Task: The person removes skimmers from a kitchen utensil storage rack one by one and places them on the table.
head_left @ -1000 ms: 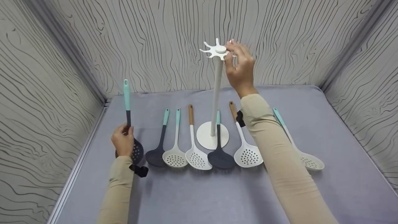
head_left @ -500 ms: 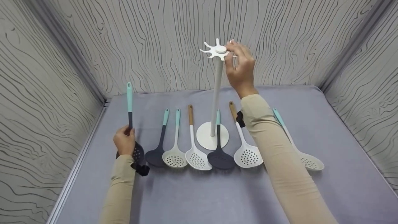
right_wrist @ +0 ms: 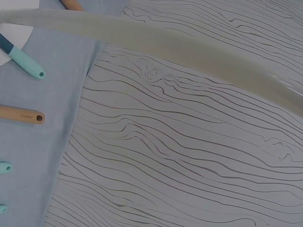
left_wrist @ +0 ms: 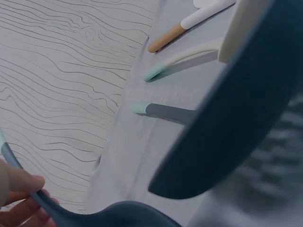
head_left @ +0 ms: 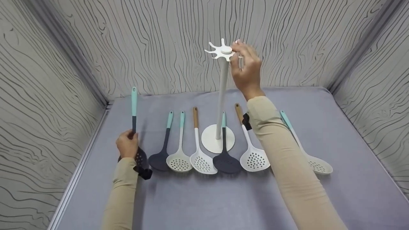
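My left hand (head_left: 127, 144) holds a dark skimmer (head_left: 142, 158) by its neck, with the mint handle pointing up. In the left wrist view, thumb and fingers pinch the skimmer's dark shaft (left_wrist: 49, 205). At the top of a white utensil stand (head_left: 223, 92), my right hand (head_left: 247, 68) pinches the edge of the hook ring (head_left: 220, 52) between thumb and fingers. Part of the ring is hidden behind that hand. The right wrist view shows the stand's pole (right_wrist: 189, 49) but not the hand.
Several utensils lie in a row: dark ladle (head_left: 158, 161), cream skimmer (head_left: 179, 162), white skimmer (head_left: 203, 163), dark spoon-like utensil (head_left: 227, 163), another white skimmer (head_left: 255, 159), and a cream one (head_left: 320, 166) partly behind the right forearm. Patterned walls (head_left: 159, 48) surround the grey cloth (head_left: 204, 204).
My left hand has shifted slightly right with the skimmer, whose handle tip is a little lower and further right. The right hand keeps its place on the hook ring.
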A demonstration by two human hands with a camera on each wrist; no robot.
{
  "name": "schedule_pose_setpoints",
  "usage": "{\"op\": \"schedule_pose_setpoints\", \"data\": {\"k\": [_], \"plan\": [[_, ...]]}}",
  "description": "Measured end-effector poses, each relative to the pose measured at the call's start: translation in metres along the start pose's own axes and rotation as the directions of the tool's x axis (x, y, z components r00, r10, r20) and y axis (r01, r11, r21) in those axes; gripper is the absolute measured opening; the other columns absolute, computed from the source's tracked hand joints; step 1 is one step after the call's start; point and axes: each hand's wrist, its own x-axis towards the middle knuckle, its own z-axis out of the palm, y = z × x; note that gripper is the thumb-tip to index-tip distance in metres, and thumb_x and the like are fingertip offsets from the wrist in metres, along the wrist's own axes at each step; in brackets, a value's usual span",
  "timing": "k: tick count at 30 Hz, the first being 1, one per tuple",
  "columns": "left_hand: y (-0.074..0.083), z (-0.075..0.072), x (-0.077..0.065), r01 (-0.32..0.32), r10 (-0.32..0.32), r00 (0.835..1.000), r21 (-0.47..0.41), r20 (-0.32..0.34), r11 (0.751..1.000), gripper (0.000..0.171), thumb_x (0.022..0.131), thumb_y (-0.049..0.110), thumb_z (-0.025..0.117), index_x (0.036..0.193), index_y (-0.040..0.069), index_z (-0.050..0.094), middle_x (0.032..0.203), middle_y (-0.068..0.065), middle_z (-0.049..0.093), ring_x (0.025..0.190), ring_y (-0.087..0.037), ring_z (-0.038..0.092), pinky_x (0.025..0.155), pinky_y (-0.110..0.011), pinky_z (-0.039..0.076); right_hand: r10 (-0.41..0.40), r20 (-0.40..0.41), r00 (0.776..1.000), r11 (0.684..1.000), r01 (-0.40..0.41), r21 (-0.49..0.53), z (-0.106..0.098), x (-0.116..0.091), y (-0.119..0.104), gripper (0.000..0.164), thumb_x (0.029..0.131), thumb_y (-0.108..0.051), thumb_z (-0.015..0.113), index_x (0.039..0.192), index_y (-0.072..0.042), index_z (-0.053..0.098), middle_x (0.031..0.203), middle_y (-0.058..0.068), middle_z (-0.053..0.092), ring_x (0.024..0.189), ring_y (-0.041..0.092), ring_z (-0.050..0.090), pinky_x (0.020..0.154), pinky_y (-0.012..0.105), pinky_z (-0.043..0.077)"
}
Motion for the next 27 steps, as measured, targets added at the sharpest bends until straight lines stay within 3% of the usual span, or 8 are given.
{"op": "schedule_pose_setpoints", "data": {"k": [6,20,27], "plan": [[0.002,-0.002,0.002,0.041,-0.045,0.996,0.048,0.076,0.998,0.028,0.092,0.003,0.057,0.116,-0.011,0.064,0.111,-0.033,0.066,0.104,-0.043,0.063,0.093,-0.049,0.052,0.005,0.019,1.0,1.0,-0.004,-0.013,-0.001,0.0,0.0,0.031,0.09,-0.01,0.046,0.105,0.005,0.069,0.116,0.02,0.069,0.123,0.032,0.06,0.113,0.031,0.044],[0.003,0.0,0.003,0.074,-0.101,0.98,0.152,0.172,0.986,0.029,0.09,0.002,0.056,0.114,-0.012,0.064,0.111,-0.033,0.066,0.104,-0.043,0.064,0.092,-0.049,0.053,0.001,0.012,1.0,1.0,-0.001,-0.018,-0.001,0.0,0.001,0.031,0.09,-0.011,0.047,0.105,0.004,0.069,0.117,0.021,0.069,0.122,0.033,0.06,0.114,0.032,0.042],[0.012,0.001,0.006,0.084,-0.135,0.969,0.241,0.205,0.967,0.028,0.088,0.002,0.056,0.109,-0.012,0.067,0.108,-0.032,0.067,0.099,-0.044,0.065,0.089,-0.05,0.054,-0.002,0.018,1.0,1.0,0.003,-0.021,-0.001,0.0,0.001,0.032,0.09,-0.012,0.047,0.107,0.004,0.069,0.118,0.022,0.068,0.122,0.034,0.06,0.114,0.032,0.042]]}}
